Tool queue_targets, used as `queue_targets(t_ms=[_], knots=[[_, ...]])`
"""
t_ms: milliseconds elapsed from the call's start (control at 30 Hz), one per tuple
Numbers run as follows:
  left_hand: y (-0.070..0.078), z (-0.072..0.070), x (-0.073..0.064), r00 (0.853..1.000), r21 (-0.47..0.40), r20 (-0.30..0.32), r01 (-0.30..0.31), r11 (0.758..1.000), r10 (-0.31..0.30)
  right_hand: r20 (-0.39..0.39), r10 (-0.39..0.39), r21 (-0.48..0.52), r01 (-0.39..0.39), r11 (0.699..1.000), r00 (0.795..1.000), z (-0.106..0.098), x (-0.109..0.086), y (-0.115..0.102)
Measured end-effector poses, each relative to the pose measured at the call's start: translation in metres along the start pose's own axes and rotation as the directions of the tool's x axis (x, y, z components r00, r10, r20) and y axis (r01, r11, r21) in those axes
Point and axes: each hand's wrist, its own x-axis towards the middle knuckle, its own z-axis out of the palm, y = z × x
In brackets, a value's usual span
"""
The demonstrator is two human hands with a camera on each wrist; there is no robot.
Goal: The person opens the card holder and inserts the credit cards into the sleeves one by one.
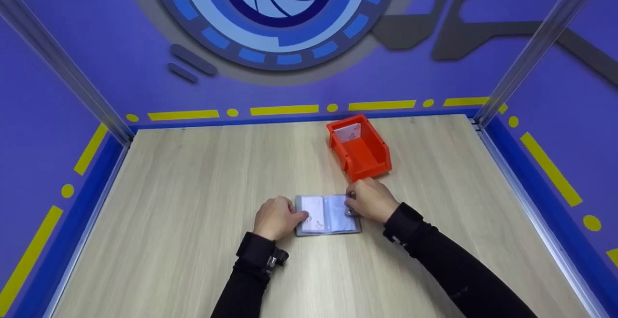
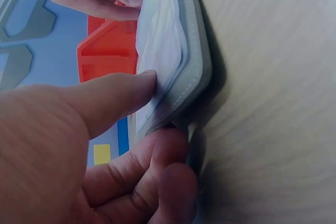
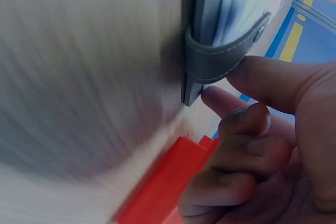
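A small grey card holder [image 1: 328, 215] lies open on the table, its clear plastic sleeves showing. A pale card with a reddish print sits in the left-hand sleeve. My left hand [image 1: 275, 217] pinches the left edge, thumb on the sleeves and curled fingers under the stitched cover [image 2: 193, 56]. At the right edge, my right hand [image 1: 372, 199] holds the holder between thumb and index finger beside its closing strap [image 3: 215, 65], which has a metal snap. The other right fingers are curled in. In the head view the right hand covers the holder's upper right corner.
An orange-red open bin [image 1: 381, 156] stands just behind the right hand, with a pale printed card [image 1: 348, 132] against its back inner wall. The wooden table [image 1: 193, 178] is bounded by blue-purple panels [image 1: 289, 98] and metal corner posts.
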Motion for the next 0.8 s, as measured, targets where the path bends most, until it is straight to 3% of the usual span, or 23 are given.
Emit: queue_targets(t_ms=[233,800], knots=[[-0.001,0.0,0.001,1.0,-0.005,-0.007,-0.008,1.0,0.008,-0.018,-0.062,-0.007,0.062,0.998,0.998,-0.005,0.006,0.003],[0.0,-0.001,-0.001,1.0,-0.005,0.008,0.0,1.0,0.0,-0.006,-0.127,-0.003,0.127,0.992,0.992,-0.003,0.011,0.001]])
